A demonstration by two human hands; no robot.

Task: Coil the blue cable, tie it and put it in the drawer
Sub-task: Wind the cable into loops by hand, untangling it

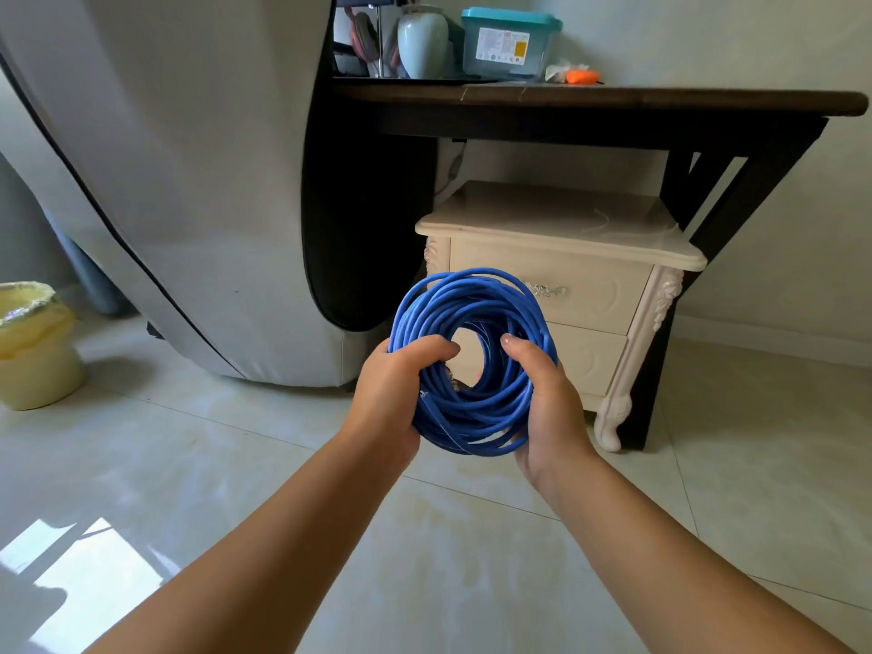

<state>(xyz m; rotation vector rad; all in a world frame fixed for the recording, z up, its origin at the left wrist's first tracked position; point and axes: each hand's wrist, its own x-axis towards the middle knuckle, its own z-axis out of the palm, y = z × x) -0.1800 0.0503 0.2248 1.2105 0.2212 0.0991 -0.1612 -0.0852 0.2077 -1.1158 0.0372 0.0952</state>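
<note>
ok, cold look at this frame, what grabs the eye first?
The blue cable coil at centre, gripped on either side by the left hand and right hand. Just behind it stands a cream nightstand, its top drawer closed, tucked under a dark wooden table. A yellow waste bin sits at the far left on the floor.

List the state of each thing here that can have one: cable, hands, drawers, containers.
blue cable, coiled into a ring, held off the floor, no tie visible.
left hand, grips the coil's left side.
right hand, grips the coil's right side.
upper drawer, closed.
lower drawer, closed.
plastic box, lid on.
bin, upright, lined with a bag.
</note>
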